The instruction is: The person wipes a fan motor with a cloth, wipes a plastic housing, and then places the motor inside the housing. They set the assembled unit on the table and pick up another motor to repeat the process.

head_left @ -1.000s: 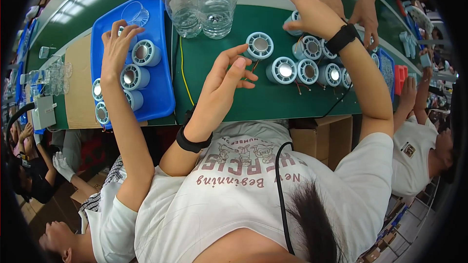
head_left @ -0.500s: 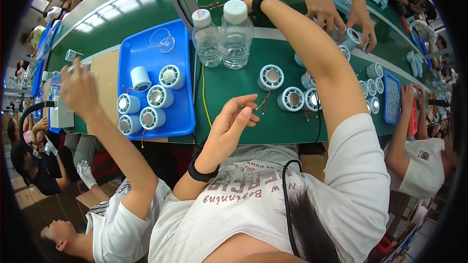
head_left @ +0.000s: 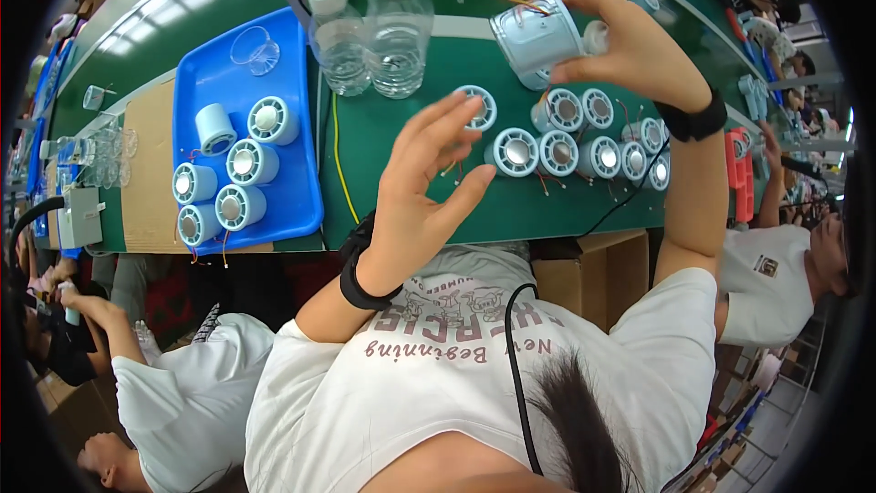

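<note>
My right hand (head_left: 630,46) grips a pale blue cylinder (head_left: 537,35) from its right end, fingers above and thumb below. Thin coloured wires with a white connector stick out over its top. It is held tilted above the green tabletop. My left hand (head_left: 429,160) is raised in front of my chest, fingers spread and holding nothing. Just beyond its fingertips stands a similar cylinder (head_left: 477,108), partly covered by them. Several more, with vented round ends and silver discs, stand to the right, among them a front cylinder (head_left: 516,152).
A blue tray (head_left: 290,151) at left bears several such cylinders and a clear cup (head_left: 255,52). Two clear bottles, a taller bottle (head_left: 399,27) and a shorter bottle (head_left: 339,46), stand right of it. Another person's arm (head_left: 772,160) and a red tray (head_left: 740,173) are at far right.
My right hand has come back from beyond the bottles to the right, now with a cylinder in it. My left hand's fingers have spread. Another person's hands have left the far right cylinders.
</note>
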Motion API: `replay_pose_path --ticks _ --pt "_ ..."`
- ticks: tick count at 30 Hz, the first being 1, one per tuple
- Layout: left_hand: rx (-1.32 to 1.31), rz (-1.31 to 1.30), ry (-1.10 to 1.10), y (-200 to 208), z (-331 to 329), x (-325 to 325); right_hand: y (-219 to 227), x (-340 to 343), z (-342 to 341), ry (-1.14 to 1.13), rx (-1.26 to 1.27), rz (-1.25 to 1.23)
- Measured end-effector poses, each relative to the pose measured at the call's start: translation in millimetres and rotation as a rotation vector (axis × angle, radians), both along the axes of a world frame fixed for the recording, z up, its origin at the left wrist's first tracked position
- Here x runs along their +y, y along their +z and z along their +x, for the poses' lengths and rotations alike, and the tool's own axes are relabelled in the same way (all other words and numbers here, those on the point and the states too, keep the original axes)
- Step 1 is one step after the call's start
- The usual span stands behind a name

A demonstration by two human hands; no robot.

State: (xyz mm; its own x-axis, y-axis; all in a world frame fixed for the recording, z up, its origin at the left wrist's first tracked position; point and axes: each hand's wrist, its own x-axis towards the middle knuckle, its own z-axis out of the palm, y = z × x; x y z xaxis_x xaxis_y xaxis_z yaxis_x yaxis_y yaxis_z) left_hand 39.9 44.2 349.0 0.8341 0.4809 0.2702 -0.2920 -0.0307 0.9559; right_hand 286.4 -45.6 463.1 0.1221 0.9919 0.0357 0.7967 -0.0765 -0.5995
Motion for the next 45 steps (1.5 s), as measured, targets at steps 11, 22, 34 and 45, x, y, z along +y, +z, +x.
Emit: replay_pose_path --ticks 11,22,34,45 --pt "-0.119 -0.232 -0.175 1.6 26.2 -27.3 3.5 -65.5 -26.1 0.020 0.103 -0.217" --pt "0.035 -0.596 -0.347 6.1 26.6 -27.5 3.0 -67.3 -12.6 0.125 -0.069 -0.063" --pt "0.112 -0.349 -0.131 0.5 20.8 -15.3 -96.0 -79.3 112.9 -0.391 -0.394 -0.247" --pt "0.090 -0.346 -0.080 -7.2 13.7 -0.4 -57.5 20.0 83.1 -0.286 -0.391 -0.130"
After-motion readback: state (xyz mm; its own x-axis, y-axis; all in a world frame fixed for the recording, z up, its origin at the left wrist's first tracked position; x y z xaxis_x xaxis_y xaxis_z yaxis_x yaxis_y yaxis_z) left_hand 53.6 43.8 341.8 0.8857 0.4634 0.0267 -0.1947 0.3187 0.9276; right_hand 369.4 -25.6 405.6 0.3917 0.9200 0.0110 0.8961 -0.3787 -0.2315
